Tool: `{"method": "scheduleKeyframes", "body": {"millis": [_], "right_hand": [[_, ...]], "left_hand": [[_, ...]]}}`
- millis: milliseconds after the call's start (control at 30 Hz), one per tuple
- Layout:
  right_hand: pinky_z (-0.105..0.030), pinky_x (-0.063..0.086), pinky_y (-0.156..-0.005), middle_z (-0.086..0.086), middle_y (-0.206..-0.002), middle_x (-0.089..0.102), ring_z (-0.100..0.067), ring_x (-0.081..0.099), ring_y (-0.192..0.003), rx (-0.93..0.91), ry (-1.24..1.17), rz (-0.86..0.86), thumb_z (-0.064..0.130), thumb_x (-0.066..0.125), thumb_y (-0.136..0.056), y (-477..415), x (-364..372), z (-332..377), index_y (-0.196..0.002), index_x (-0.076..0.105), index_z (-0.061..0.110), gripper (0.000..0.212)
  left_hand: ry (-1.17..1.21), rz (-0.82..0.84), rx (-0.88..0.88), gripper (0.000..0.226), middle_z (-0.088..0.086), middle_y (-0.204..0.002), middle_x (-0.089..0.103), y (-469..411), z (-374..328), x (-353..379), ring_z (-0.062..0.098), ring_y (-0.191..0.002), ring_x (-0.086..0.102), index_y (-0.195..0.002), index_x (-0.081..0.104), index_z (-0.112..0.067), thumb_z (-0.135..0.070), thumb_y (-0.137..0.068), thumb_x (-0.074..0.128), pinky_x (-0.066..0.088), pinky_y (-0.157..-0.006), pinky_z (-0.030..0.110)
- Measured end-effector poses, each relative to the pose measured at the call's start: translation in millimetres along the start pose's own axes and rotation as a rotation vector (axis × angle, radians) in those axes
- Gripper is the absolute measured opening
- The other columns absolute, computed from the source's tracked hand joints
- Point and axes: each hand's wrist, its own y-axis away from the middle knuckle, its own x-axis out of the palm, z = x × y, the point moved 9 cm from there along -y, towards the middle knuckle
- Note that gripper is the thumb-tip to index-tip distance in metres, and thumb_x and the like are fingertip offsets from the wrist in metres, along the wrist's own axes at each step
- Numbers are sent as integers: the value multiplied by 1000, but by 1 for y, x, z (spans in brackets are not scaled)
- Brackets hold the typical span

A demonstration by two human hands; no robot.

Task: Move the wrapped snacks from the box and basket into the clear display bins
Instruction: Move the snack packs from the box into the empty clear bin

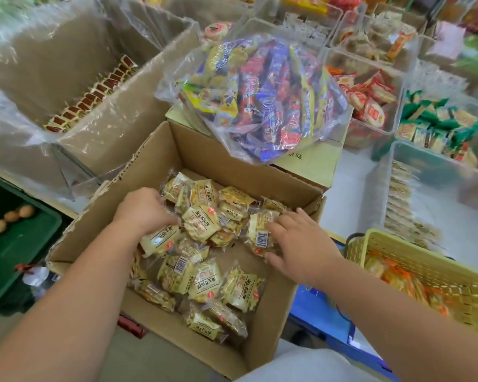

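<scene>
Snacks (202, 224) lie loose in the open box (268, 312) right below me, pale yellow wrapped packs scattered over the cardboard floor, and both my hands are down among them. My left hand (144, 210) curls over the pile on the left side, fingers bent around a pack (159, 239) and pressing it against its neighbours; I judge that's a gathering grip, scooping several at once, not picking singles. My right hand (301, 244) lies flat with fingers spread on the packs at the right wall, one barcoded pack (260, 234) under the fingertips; not closed on anything yet, more a rake drawing them toward the middle. Working from both sides makes sense: the wrappers are slippery and would squirt out of a one-handed grab. A yellow basket (425, 260) sits to my right with orange packs (403, 279) inside, untouched. Clear bins (398, 175) stand beyond it on the white counter, one holding a neat row already, so that's likely where this handful goes. Plenty in the box still; early days, I reckon.
</scene>
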Motion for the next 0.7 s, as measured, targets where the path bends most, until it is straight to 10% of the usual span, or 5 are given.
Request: {"method": "scheduleKeyframes", "body": {"millis": [200,367,700], "right_hand": [[-42,48,-95,-1,-136,55,-26,51,-122,151,-4,21,59,50,-93,-37,0,-15,-147,42,24,64],[-41,49,-91,1,-127,59,-24,54,-114,185,24,23,61,50,-90,-36,6,-20,-139,51,26,60],[-39,47,-82,0,-112,58,-24,52,-103,204,24,31,58,54,-88,-36,5,-22,-124,60,24,50]], "left_hand": [[464,63,125,51,-3,-120,66,13,-34,26,14,-100,64,-105,74,-25,-45,-64,96,50,-78,31],[172,92,157,102,10,-153,52,2,-51,61,30,-135,53,-152,47,-12,-53,-69,91,47,-109,44],[-59,144,134,103,6,-133,66,-4,-46,80,28,-118,63,-134,65,-13,-76,-56,86,56,-93,40]]}}
